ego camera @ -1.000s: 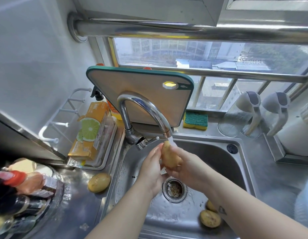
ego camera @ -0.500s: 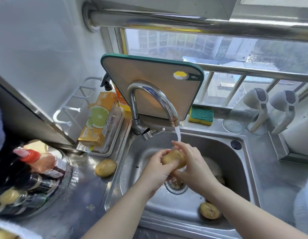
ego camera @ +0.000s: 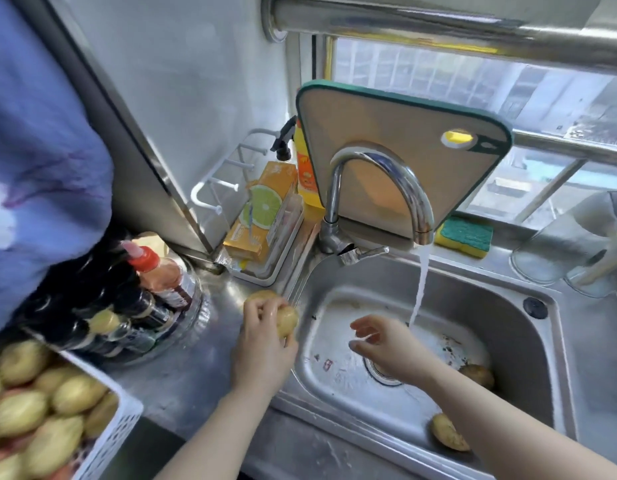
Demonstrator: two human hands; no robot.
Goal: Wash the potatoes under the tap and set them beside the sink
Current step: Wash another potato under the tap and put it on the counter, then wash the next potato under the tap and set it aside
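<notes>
Over on the desk (ego camera: pixel 182 382) just left of the sink (ego camera: pixel 528 327) rim, your left hand (ego camera: pixel 262 344) has its fingers (ego camera: pixel 262 308) wrapped over the top of a washed potato (ego camera: pixel 289 319), and you're basically at the put-down spot. That potato's long axis looks like it runs roughly up-and-down in view, tipped a bit, and only its right side pokes out past your knuckles. Right behind it, touching or nearly so, sits another potato (ego camera: pixel 262 294) already parked on the desk, so I'd guess you want to drop this one just beside it and not on top, or it could roll back toward the basin. Your left forearm comes in from the bottom, wrist bent so the palm faces down. Your right hand (ego camera: pixel 379 337) is empty, its fingers (ego camera: pixel 360 325) loosely spread and curled, hovering over the basin just left of the water stream from the tap (ego camera: pixel 397 174), which is running. That hand is clearly the nearer one to what's left: one unwashed potato (ego camera: pixel 449 436) lies at the front of the basin partly under your right forearm, long axis slanting down to the right, and another dirty potato (ego camera: pixel 480 374) sits further back against the right wall. Loads more wait in the white basket (ego camera: pixel 109 441) at bottom left.
</notes>
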